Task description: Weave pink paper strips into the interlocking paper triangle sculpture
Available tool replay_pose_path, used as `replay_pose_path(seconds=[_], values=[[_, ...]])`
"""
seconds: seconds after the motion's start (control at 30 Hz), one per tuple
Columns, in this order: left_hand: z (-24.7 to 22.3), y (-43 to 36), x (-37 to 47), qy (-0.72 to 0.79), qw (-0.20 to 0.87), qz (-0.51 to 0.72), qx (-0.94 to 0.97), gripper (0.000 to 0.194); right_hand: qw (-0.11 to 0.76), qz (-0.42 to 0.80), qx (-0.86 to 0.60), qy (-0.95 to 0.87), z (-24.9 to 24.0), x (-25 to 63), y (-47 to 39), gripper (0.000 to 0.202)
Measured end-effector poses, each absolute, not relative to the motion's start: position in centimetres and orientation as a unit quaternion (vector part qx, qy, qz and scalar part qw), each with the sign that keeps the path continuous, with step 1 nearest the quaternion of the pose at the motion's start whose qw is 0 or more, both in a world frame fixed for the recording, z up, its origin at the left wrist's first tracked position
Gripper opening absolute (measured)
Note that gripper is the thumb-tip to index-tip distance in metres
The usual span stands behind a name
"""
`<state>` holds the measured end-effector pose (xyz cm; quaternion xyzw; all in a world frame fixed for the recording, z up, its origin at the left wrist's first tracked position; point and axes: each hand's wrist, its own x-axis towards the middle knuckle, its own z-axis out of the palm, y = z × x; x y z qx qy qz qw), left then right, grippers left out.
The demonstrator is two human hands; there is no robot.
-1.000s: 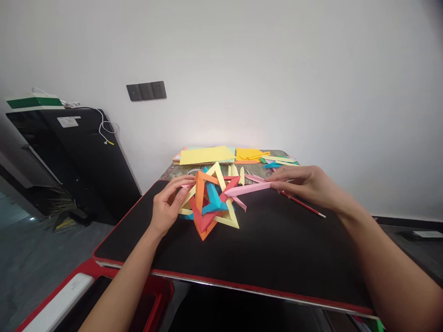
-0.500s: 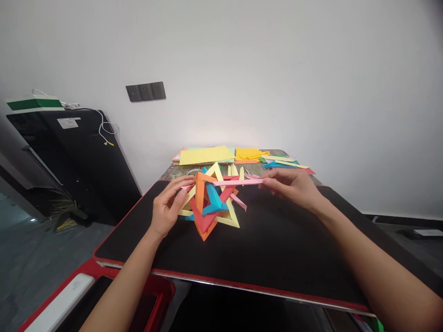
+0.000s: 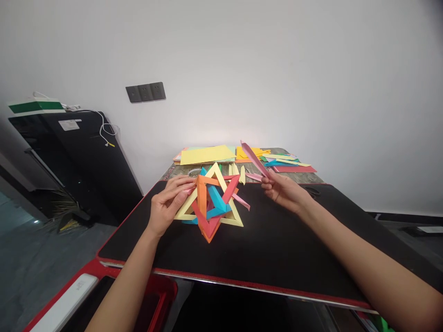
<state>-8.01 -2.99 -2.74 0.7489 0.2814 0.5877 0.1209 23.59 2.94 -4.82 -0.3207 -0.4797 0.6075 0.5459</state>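
My left hand (image 3: 168, 201) is closed on the left side of an origami star (image 3: 216, 205) made of interlocked yellow, orange, red and blue paper triangles. A pink paper strip (image 3: 241, 201) sticks out of the star's right side, and a bit of pink shows by my left fingertips. Between thumb and fingers, my right hand (image 3: 285, 190) pinches one end of a folded pink paper strip (image 3: 254, 159), which slants up and to the left, apart from the star. Another pink piece (image 3: 254, 176) lies on the table behind.
Yellow sheets (image 3: 206, 155), orange paper (image 3: 251, 153) and several coloured strips (image 3: 282, 161) lie along the table's back. Under my hands is a black mat (image 3: 277, 258) with a red edge. A white power strip (image 3: 64, 302) is at lower left; a black cabinet (image 3: 79, 170) stands left.
My right hand has swung the pink strip away from the star's top, from level to tilted upward. My left hand keeps its grip, and the star has turned slightly.
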Motion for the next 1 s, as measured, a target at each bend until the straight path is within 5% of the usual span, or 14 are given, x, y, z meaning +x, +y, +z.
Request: replay_pose_path(seconds=[0.83,1.0], values=[[-3.0,-3.0,-7.5,0.335,0.137,0.654,0.664,0.015,0.583,0.677,-0.353,-0.28,-5.7,24.4,4.3,0.01],[-3.2,-2.7,-7.8,0.34,0.144,0.662,0.652,0.013,0.563,0.683,-0.362,-0.291,-6.1,24.5,4.5,0.02]])
